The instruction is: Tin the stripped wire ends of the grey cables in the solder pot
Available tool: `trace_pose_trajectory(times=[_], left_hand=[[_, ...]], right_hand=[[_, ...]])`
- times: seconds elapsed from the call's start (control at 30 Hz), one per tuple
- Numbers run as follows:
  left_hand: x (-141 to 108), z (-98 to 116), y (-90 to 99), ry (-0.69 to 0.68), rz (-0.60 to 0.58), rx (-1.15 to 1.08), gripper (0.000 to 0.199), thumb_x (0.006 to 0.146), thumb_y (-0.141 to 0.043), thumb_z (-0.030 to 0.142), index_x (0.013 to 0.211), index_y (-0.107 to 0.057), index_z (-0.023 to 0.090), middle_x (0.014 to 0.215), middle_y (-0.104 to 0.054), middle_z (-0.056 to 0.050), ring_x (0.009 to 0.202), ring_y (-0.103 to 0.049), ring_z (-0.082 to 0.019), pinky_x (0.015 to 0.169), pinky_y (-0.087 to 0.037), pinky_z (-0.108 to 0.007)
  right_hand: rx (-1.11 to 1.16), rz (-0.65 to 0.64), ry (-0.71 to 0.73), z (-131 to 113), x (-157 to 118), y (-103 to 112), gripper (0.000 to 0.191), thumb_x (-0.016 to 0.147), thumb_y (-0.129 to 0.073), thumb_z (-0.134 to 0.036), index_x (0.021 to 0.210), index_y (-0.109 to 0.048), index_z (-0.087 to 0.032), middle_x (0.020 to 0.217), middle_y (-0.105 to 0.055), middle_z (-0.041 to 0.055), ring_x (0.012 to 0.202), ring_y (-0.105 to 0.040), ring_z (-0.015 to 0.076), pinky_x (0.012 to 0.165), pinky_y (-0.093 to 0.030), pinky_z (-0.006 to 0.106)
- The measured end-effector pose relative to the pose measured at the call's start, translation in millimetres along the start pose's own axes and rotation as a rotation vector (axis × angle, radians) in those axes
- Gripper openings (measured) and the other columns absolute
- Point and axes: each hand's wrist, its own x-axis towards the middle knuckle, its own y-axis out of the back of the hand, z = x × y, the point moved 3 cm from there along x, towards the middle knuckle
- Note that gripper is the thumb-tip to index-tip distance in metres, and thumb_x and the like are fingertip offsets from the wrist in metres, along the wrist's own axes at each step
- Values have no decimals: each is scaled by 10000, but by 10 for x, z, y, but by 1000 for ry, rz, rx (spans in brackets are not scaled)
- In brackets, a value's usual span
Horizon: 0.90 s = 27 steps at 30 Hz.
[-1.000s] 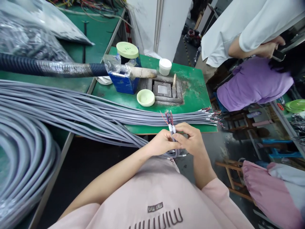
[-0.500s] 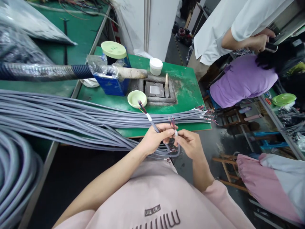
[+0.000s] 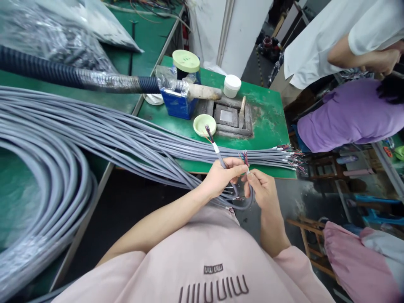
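Currently left hand [image 3: 221, 181] fingers pinch one thin grey sheathed cable [image 3: 219, 156] whose stripped coloured tip points up toward the pale green round dish [image 3: 204, 125], right hand [image 3: 263, 191] fingers pinch a second grey cable end [image 3: 245, 162] just beside it, both off the green counter [image 3: 265, 122] edge.

"miu miu" lettering, twice, on the pink shirt [image 3: 202, 256]

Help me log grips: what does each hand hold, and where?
Left hand pinches one thin grey cable just below its stripped end; right hand pinches another grey cable likewise.
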Motion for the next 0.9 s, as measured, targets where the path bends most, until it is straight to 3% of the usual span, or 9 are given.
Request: trace_pose_trajectory(times=[0.17, 0.53, 0.9], left_hand=[[0, 38, 28, -47, 62, 8, 290, 659, -801, 377, 698, -670, 120, 597, -587, 24, 429, -397, -24, 424, -298, -190], [-36, 66, 34, -53, 78, -16, 240, 731, -746, 344, 784, -704, 113, 543, -536, 40, 425, -395, -28, 431, -284, -187], [-3, 50, 19, -97, 89, -67, 219, 730, -753, 310, 691, -647, 122, 544, -540, 42, 397, -383, -17, 408, -296, -172]], right_hand=[[-12, 17, -19, 11, 3, -27, 291, 908, -549, -426, 775, -620, -178, 444, -561, -52, 372, -459, 83, 426, -343, 209], [-56, 30, 19, 3, -4, -41, 265, 924, -543, -382, 779, -627, -178, 461, -570, -52, 395, -487, 76, 447, -366, 201], [18, -38, -12, 39, 23, -43, 298, 934, -516, -405, 783, -625, -173, 456, -554, -50, 391, -454, 78, 446, -348, 212]])
